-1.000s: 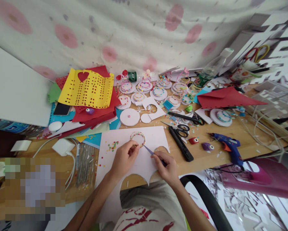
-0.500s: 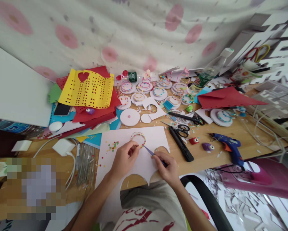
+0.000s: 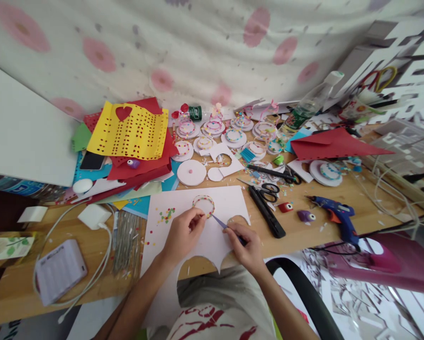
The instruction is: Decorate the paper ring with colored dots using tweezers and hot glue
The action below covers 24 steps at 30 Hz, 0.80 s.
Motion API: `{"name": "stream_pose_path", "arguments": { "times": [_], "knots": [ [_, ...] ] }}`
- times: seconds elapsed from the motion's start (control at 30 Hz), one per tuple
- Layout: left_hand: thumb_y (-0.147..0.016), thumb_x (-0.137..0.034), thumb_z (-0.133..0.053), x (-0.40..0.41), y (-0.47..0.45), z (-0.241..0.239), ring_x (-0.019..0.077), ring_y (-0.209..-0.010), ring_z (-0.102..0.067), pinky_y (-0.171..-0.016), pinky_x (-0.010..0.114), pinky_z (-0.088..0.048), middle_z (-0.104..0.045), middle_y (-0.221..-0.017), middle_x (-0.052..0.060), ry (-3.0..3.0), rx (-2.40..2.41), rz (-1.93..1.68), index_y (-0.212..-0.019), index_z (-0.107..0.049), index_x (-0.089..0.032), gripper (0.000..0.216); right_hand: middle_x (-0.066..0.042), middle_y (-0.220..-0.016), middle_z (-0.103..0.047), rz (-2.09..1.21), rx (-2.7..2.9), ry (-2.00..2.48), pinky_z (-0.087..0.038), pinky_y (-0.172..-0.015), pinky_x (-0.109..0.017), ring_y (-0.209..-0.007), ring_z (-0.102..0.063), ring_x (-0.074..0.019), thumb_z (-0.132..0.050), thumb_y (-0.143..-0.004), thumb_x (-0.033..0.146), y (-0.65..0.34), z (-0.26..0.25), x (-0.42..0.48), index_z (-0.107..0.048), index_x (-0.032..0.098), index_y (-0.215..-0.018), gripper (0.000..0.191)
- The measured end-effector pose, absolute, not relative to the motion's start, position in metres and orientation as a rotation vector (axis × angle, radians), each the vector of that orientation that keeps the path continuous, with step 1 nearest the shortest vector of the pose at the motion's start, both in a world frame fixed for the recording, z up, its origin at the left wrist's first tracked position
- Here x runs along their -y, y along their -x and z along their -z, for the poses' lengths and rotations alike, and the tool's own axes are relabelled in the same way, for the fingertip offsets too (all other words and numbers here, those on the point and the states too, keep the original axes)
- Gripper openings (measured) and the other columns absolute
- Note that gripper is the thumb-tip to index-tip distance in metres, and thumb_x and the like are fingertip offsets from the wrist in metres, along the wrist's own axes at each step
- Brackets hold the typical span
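My left hand (image 3: 186, 230) pinches the lower left edge of a thin ring (image 3: 203, 196) dotted with red, yellow and green bits. In my right hand (image 3: 246, 248) are dark blue tweezers (image 3: 220, 222), their tip at the ring's lower right edge. Both hands are over a white sheet (image 3: 194, 248) with rounded cutouts along its near and right sides. Small red, yellow and green paper bits (image 3: 166, 216) lie on the sheet, left of the ring. My fingers hide part of the ring.
Decorated round pieces (image 3: 234, 137) and a plain white disc (image 3: 191, 173) stand behind the sheet. To the right lie scissors (image 3: 269, 190), a black cutter (image 3: 266, 212) and a blue glue gun (image 3: 335, 215). Punched yellow paper (image 3: 130, 134), metal sticks (image 3: 126, 243) and a white corded box (image 3: 61, 271) are left.
Both hands, the ring and the tweezers stay almost exactly where they were. The white corded box at the lower left, blurred out before, now shows clearly.
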<state>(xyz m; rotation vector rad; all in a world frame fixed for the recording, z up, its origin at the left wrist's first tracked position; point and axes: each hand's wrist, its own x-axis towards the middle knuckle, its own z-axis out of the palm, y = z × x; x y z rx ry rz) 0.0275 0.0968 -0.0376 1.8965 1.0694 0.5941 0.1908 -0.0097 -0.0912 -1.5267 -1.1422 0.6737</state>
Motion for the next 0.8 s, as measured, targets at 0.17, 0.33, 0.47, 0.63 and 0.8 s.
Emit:
{"name": "stream_pose_path", "arguments": {
  "times": [0.17, 0.33, 0.47, 0.63, 0.8],
  "knots": [
    [-0.092, -0.027, -0.053, -0.097, -0.0283, 0.0371, 0.0129, -0.061, -0.054, -0.057, 0.022, -0.041, -0.063, -0.068, -0.001, -1.897, -1.066, -0.595, -0.083, -0.063, -0.018, 0.016, -0.008, -0.08, -0.073, -0.671, 1.137, 1.534, -0.055, -0.067, -0.032, -0.075, -0.069, -0.022, -0.058, -0.092, 0.037, -0.1906, 0.0924, 0.0104, -0.072, 0.02, -0.081, 0.025],
    [-0.091, -0.027, -0.053, -0.0972, -0.0286, 0.0358, 0.0129, -0.06, -0.054, -0.056, 0.021, -0.041, -0.063, -0.067, -0.001, -1.889, -1.065, -0.609, -0.082, -0.063, -0.018, 0.017, -0.008, -0.081, -0.073, -0.672, 1.139, 1.53, -0.055, -0.066, -0.032, -0.075, -0.068, -0.0216, -0.059, -0.092, 0.037, -0.1913, 0.0938, 0.0108, -0.072, 0.02, -0.082, 0.024],
    [-0.09, -0.026, -0.053, -0.0983, -0.0301, 0.0332, 0.0127, -0.059, -0.054, -0.056, 0.021, -0.042, -0.062, -0.066, -0.001, -1.881, -1.073, -0.63, -0.08, -0.062, -0.019, 0.016, -0.008, -0.079, -0.073, -0.669, 1.124, 1.531, -0.054, -0.064, -0.032, -0.073, -0.068, -0.0217, -0.059, -0.092, 0.039, -0.1914, 0.0942, 0.0102, -0.072, 0.02, -0.081, 0.026],
    [-0.09, -0.027, -0.053, -0.1, -0.0298, 0.0317, 0.0134, -0.061, -0.057, -0.058, 0.021, -0.044, -0.064, -0.068, 0.0, -1.87, -1.086, -0.648, -0.08, -0.062, -0.018, 0.016, -0.008, -0.079, -0.073, -0.693, 1.099, 1.53, -0.053, -0.064, -0.032, -0.074, -0.068, -0.022, -0.06, -0.091, 0.04, -0.1918, 0.094, 0.0105, -0.073, 0.02, -0.08, 0.026],
    [-0.09, -0.026, -0.053, -0.1006, -0.0293, 0.0351, 0.0131, -0.061, -0.058, -0.059, 0.021, -0.045, -0.065, -0.07, 0.0, -1.87, -1.077, -0.653, -0.081, -0.064, -0.018, 0.016, -0.006, -0.074, -0.07, -0.681, 1.014, 1.535, -0.049, -0.059, -0.029, -0.065, -0.063, -0.0181, -0.06, -0.091, 0.041, -0.1913, 0.0958, 0.0112, -0.073, 0.019, -0.082, 0.028]
  ]
}}
